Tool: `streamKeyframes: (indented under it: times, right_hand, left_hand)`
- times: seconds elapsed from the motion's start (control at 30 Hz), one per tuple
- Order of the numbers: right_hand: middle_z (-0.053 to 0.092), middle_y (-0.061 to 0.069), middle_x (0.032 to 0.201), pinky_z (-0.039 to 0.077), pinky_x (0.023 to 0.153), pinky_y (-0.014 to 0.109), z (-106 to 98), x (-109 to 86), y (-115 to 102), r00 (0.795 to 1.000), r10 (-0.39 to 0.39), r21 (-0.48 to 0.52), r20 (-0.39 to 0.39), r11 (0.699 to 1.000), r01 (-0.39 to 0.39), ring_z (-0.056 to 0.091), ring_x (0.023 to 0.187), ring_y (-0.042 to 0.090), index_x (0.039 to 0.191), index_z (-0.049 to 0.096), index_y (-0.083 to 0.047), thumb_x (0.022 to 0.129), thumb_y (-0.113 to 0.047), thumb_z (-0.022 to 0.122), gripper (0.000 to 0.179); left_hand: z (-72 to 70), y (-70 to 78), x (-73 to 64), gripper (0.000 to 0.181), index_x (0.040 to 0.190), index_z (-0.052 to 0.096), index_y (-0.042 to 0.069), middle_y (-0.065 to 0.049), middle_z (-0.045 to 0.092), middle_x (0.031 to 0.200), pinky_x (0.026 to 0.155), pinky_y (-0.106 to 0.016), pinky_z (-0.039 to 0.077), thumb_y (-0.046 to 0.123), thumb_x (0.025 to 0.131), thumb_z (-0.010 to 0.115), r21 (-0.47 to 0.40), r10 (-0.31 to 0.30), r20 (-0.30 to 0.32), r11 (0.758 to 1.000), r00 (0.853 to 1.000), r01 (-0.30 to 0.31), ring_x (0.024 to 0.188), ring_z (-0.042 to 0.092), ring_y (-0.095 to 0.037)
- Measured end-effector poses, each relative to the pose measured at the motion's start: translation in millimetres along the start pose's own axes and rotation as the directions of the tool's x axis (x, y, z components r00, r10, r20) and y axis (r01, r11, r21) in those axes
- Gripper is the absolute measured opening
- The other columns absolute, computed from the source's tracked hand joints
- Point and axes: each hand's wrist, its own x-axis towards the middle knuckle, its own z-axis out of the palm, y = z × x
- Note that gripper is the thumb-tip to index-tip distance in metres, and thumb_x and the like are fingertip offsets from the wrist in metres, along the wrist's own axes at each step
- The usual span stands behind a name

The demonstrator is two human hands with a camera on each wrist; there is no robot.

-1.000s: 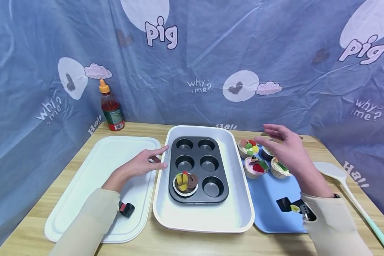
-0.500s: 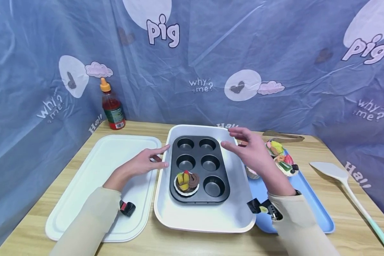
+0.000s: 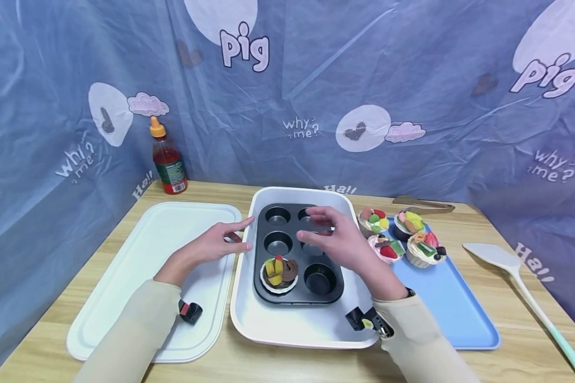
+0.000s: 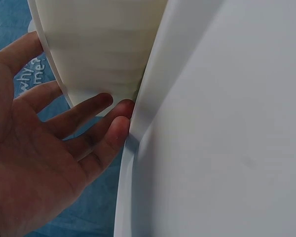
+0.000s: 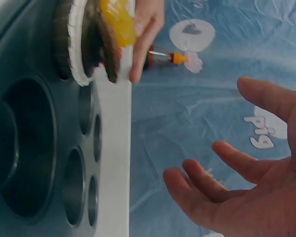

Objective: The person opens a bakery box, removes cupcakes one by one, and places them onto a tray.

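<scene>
The muffin tin [image 3: 298, 255] looks like dark metal with a dull satin sheen. It sits in a white tray [image 3: 306, 327] of smooth, faintly glossy plastic; the white lid [image 3: 144, 276] beside it has the same matt-smooth finish. The counter [image 3: 508, 314] shows pale wood grain. The blue tray [image 3: 455, 314] looks like smooth plastic. The backdrop [image 3: 316, 80] is thin creased cloth with a slight shine. The spatula [image 3: 517, 276] appears matt, perhaps silicone.

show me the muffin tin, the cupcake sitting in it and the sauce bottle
muffin tin [image 3: 322, 279], head view, near right cup
cupcake [image 3: 279, 272], head view, its topping
sauce bottle [image 3: 169, 163], head view, red body above the label
</scene>
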Motion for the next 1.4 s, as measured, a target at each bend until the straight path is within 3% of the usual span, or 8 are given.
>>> streamKeyframes:
  times: [0.23,0.5,0.83,1.1,1.4]
  right_hand:
    - [0.061,0.015,0.137,0.050,0.103,0.046,19.5,0.9,1.0,0.997,-0.042,-0.049,0.065,0.998,0.045,0.059,0.125,0.034,0.139,0.058,-0.008,0.088,-0.027,0.079,0.058]
    - [0.061,0.017,0.136,0.051,0.100,0.046,35.3,0.0,1.0,0.991,-0.035,-0.119,0.129,0.992,0.050,0.063,0.118,0.033,0.137,0.060,-0.011,0.086,-0.030,0.081,0.058]
    - [0.064,0.015,0.129,0.052,0.095,0.043,48.1,-1.2,3.1,0.977,-0.043,-0.202,0.210,0.976,0.086,0.062,0.110,0.025,0.134,0.063,-0.009,0.079,-0.028,0.086,0.062]
    - [0.069,0.009,0.121,0.052,0.093,0.040,52.5,-2.2,8.2,0.960,-0.109,-0.254,0.259,0.951,0.176,0.065,0.105,0.021,0.131,0.066,-0.009,0.073,-0.027,0.091,0.066]
    - [0.074,0.007,0.118,0.053,0.090,0.035,55.7,-1.1,10.3,0.946,-0.147,-0.259,0.288,0.939,0.225,0.067,0.100,0.016,0.129,0.068,-0.011,0.075,-0.028,0.090,0.060]
  left_hand:
    - [-0.7,-0.9,-0.4,0.074,0.157,0.037,0.017,-0.018,0.066,0.130,0.083,-0.035,0.050,0.036,0.094,0.071,-0.006,0.001,0.006,1.000,1.000,-0.001,0.108,0.064,-0.026]
    - [-0.5,-0.8,0.1,0.073,0.157,0.037,0.017,-0.017,0.068,0.126,0.081,-0.034,0.050,0.037,0.095,0.071,-0.002,0.008,0.011,1.000,1.000,-0.008,0.108,0.064,-0.026]
    - [-0.7,-0.4,0.4,0.073,0.157,0.036,0.015,-0.017,0.068,0.127,0.084,-0.036,0.051,0.035,0.096,0.069,0.011,0.009,0.011,1.000,1.000,-0.009,0.109,0.064,-0.027]
    - [-0.4,-0.2,-1.1,0.073,0.156,0.037,0.016,-0.019,0.068,0.126,0.084,-0.036,0.051,0.036,0.095,0.070,0.008,0.020,-0.002,1.000,1.000,-0.020,0.109,0.065,-0.028]
    - [-0.4,-0.9,-0.6,0.072,0.156,0.037,0.016,-0.019,0.068,0.126,0.084,-0.035,0.050,0.035,0.095,0.070,0.014,0.022,-0.004,1.000,1.000,-0.022,0.109,0.066,-0.028]
